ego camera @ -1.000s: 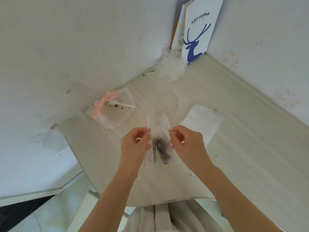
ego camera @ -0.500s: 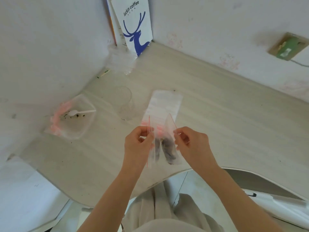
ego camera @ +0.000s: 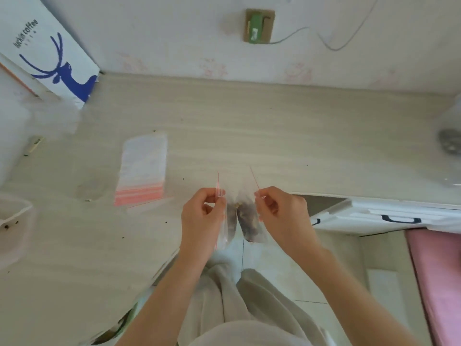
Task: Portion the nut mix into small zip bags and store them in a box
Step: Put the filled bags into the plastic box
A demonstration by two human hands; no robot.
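The left hand (ego camera: 202, 216) pinches the red zip edge of the left zip bag (ego camera: 230, 221). The right hand (ego camera: 282, 213) pinches that of the right zip bag (ego camera: 248, 223). Both filled bags hang touching between the hands, long axes pointing down toward the lap, just off the counter (ego camera: 274, 136) edge. Neither hand is nearer; no storage box is plainly identifiable.

Two hands (ego camera: 203, 221) (ego camera: 282, 213), one empty-bag stack (ego camera: 142, 168), one paper bag (ego camera: 47, 48).

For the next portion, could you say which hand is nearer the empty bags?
Left. The left hand sits just right of the empty bags; the right hand is farther right.
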